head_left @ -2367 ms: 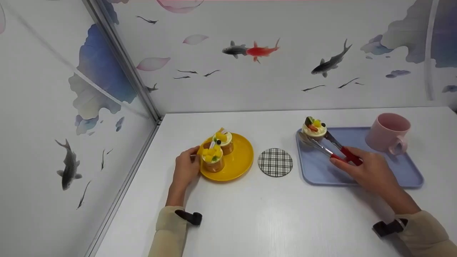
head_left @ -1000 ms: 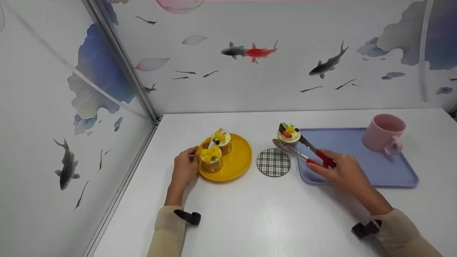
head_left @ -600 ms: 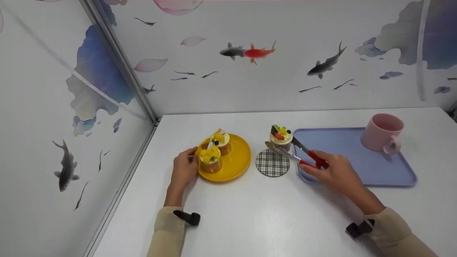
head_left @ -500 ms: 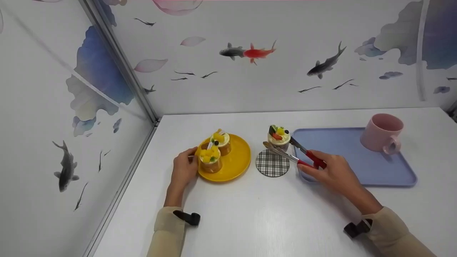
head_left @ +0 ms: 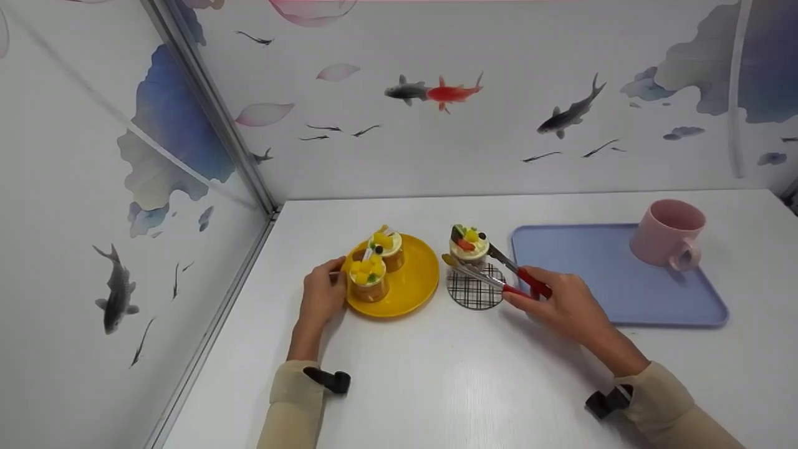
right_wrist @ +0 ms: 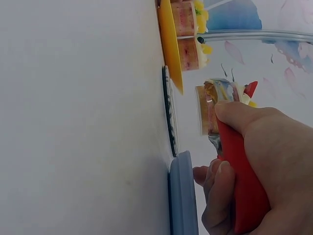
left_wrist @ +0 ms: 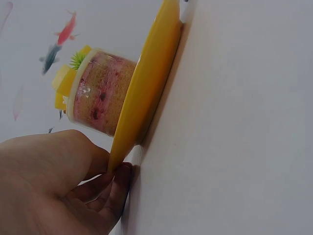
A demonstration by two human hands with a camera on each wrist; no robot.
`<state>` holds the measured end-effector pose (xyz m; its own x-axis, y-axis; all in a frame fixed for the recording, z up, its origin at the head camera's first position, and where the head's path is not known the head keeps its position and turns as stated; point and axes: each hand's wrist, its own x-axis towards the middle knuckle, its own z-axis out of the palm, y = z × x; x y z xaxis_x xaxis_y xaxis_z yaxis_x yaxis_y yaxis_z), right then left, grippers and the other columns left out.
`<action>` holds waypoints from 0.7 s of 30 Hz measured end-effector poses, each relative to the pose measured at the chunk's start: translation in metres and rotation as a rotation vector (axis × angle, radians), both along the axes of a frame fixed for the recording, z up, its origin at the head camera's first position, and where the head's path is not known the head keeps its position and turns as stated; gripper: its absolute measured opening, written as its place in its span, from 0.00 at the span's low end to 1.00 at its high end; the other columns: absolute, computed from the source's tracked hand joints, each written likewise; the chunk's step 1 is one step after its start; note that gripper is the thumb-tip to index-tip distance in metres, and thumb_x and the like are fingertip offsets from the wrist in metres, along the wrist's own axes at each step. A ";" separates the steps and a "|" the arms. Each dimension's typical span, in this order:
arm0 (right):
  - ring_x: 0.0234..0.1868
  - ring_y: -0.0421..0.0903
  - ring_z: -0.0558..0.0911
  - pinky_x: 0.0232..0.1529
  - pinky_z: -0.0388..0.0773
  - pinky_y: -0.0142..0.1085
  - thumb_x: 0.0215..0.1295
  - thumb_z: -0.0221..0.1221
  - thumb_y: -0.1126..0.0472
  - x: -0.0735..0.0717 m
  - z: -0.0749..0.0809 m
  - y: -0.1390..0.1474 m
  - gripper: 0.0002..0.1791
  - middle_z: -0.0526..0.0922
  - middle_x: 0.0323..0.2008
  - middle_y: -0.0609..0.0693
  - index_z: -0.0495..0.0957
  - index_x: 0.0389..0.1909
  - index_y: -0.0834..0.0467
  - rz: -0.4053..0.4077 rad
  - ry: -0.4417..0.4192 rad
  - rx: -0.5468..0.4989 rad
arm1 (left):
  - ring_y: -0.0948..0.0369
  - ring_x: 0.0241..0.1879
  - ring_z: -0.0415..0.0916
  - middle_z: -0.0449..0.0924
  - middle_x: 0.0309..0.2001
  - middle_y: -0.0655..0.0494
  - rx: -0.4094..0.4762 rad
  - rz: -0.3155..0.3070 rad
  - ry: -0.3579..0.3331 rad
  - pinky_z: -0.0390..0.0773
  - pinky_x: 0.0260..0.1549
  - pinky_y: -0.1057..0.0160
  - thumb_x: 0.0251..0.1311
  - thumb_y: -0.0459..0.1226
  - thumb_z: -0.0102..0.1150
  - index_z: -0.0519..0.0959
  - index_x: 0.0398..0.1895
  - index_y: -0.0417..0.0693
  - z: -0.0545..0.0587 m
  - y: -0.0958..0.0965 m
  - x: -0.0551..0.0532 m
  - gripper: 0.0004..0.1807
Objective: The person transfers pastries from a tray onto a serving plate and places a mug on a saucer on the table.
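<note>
My left hand (head_left: 323,292) pinches the left rim of a yellow plate (head_left: 414,284), thumb above and fingers under it in the left wrist view. Two cake cups topped with yellow fruit stand on the plate; the nearer cake cup (left_wrist: 102,93) shows layered sponge. My right hand (head_left: 564,308) grips red-handled metal tongs (head_left: 527,282). Their tips clasp a third cake cup (head_left: 469,246), topped with cream, strawberry and mixed fruit. In the right wrist view this cup hangs above the table, over the level of a round plaid coaster (head_left: 477,292). The tongs partly cover the coaster.
A blue tray (head_left: 586,249) lies right of the coaster, with a pink mug (head_left: 667,234) at its right end. The white table (head_left: 424,386) meets a printed wall (head_left: 449,162) at the back and another wall on the left.
My right hand has moved left with the tongs, carrying the third cake cup from the tray's left end to above the coaster's far side. My left hand stays at the plate's rim.
</note>
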<state>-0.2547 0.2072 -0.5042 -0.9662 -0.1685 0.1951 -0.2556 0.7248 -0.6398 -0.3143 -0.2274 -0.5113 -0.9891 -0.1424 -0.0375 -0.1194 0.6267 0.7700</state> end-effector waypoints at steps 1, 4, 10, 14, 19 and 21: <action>0.32 0.46 0.77 0.24 0.73 0.30 0.64 0.73 0.35 0.000 0.000 -0.001 0.38 0.88 0.33 0.49 0.85 0.65 0.58 0.001 -0.006 -0.001 | 0.51 0.69 0.80 0.80 0.71 0.46 0.004 -0.001 -0.001 0.82 0.70 0.52 0.82 0.34 0.53 0.75 0.77 0.44 0.000 0.000 0.000 0.24; 0.30 0.45 0.75 0.23 0.70 0.30 0.65 0.74 0.36 0.001 0.000 -0.003 0.37 0.83 0.28 0.47 0.85 0.64 0.58 0.007 -0.016 0.002 | 0.51 0.68 0.80 0.80 0.71 0.46 0.012 0.000 -0.004 0.82 0.70 0.52 0.82 0.34 0.53 0.75 0.77 0.45 0.000 0.001 0.001 0.24; 0.32 0.45 0.75 0.24 0.69 0.30 0.65 0.74 0.37 -0.001 0.000 -0.009 0.37 0.83 0.29 0.46 0.85 0.65 0.58 0.008 -0.028 0.010 | 0.51 0.67 0.81 0.80 0.72 0.46 0.005 -0.006 0.007 0.83 0.69 0.52 0.83 0.34 0.52 0.74 0.77 0.45 -0.001 0.000 0.000 0.24; 0.33 0.45 0.76 0.23 0.72 0.29 0.65 0.74 0.37 -0.002 0.000 -0.016 0.37 0.85 0.32 0.46 0.84 0.66 0.58 0.017 -0.047 -0.002 | 0.51 0.67 0.81 0.80 0.71 0.45 0.009 -0.008 0.020 0.84 0.68 0.53 0.83 0.35 0.53 0.75 0.77 0.44 -0.002 0.000 0.001 0.24; 0.30 0.43 0.75 0.22 0.68 0.29 0.65 0.74 0.36 -0.004 -0.002 -0.026 0.38 0.83 0.29 0.45 0.85 0.66 0.57 0.048 -0.028 0.000 | 0.51 0.66 0.82 0.80 0.70 0.46 0.001 -0.003 0.030 0.84 0.67 0.54 0.82 0.34 0.53 0.75 0.76 0.44 -0.003 0.000 0.001 0.23; 0.29 0.42 0.74 0.22 0.67 0.29 0.65 0.74 0.36 -0.005 -0.003 -0.030 0.38 0.84 0.29 0.45 0.84 0.67 0.57 0.060 -0.017 -0.002 | 0.52 0.66 0.82 0.81 0.70 0.46 -0.003 -0.001 0.032 0.84 0.68 0.54 0.82 0.34 0.53 0.75 0.76 0.45 -0.002 0.000 0.002 0.23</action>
<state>-0.2593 0.1770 -0.5075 -0.9575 -0.2263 0.1791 -0.2879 0.7073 -0.6456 -0.3126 -0.2271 -0.5135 -0.9899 -0.1417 -0.0052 -0.0941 0.6294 0.7714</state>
